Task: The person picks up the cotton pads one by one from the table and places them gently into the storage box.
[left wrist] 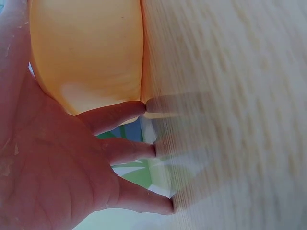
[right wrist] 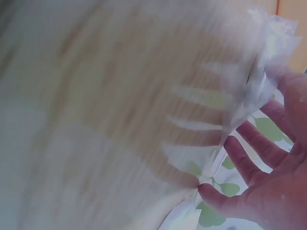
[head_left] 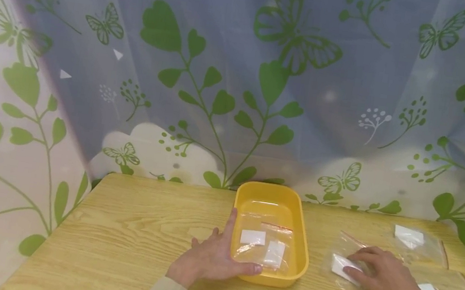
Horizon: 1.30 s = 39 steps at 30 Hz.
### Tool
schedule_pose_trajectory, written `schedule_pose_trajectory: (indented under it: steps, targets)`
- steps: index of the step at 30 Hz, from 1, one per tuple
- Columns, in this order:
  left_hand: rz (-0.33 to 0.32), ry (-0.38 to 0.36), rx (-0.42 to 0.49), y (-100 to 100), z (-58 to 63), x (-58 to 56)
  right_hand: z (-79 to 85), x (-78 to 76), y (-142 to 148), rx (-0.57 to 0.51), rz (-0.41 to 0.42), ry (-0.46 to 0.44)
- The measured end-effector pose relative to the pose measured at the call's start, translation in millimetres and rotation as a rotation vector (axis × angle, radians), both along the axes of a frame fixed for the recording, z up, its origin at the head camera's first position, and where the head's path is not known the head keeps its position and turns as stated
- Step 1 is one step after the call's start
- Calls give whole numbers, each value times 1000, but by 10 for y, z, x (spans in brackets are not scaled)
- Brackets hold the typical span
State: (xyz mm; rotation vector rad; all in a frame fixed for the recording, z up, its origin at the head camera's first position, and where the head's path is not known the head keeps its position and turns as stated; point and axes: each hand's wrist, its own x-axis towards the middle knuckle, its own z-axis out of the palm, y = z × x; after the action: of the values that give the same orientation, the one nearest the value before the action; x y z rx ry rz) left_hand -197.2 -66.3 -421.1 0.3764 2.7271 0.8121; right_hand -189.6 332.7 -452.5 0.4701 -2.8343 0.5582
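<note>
Right hand [head_left: 391, 278] apparently touches the bag [head_left: 337, 266] beneath it.

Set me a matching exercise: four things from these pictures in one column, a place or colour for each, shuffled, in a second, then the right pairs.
Column one
1. Tray
2. Left grip
3. Right grip
4. Backdrop

Column two
A. Touching a clear bag on the tabletop
B. Mostly blue-grey and white, printed in green
C. At the tray's left side
D. Yellow

Right pairs: 1-D, 2-C, 3-A, 4-B
</note>
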Motion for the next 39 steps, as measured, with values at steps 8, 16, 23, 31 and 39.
schedule_pose_trajectory:
  steps: [8, 16, 23, 31, 39]
  targets:
    - [-4, 3, -5, -4, 3, -3, 10, -19, -18, -27, 16, 39]
    - [-5, 8, -5, -2, 14, 0, 36, -10, -43, -39, -5, 45]
    - [-2, 1, 12, -6, 15, 15, 51, -6, -46, -70, -38, -11]
    - [-4, 1, 9, -4, 9, 10, 74, -12, -69, -84, -55, -40]
    - [-1, 4, 10, -7, 18, 11, 93, 6, -106, -101, -45, 23]
